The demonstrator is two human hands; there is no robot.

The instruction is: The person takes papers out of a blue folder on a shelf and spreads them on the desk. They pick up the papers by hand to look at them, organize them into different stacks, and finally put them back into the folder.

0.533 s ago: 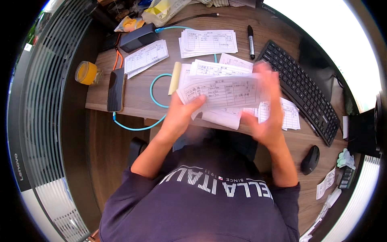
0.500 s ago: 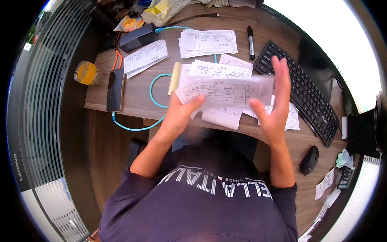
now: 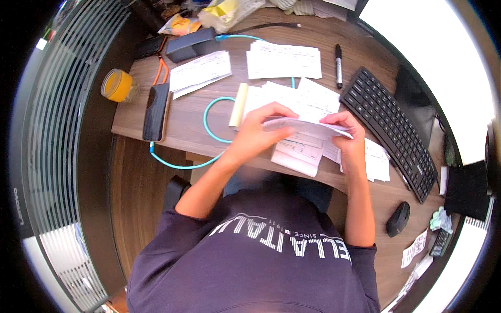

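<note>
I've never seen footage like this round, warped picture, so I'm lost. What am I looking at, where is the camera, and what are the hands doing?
A wide fisheye camera on a person's head looks down at a wooden desk, which is why edges bend. There is no machine, only bare hands. The left hand and right hand together hold a printed paper sheet above a loose pile of papers. Around them lie a black keyboard, a black marker, a mouse, a dark phone, a turquoise cable and an orange jar.
</note>
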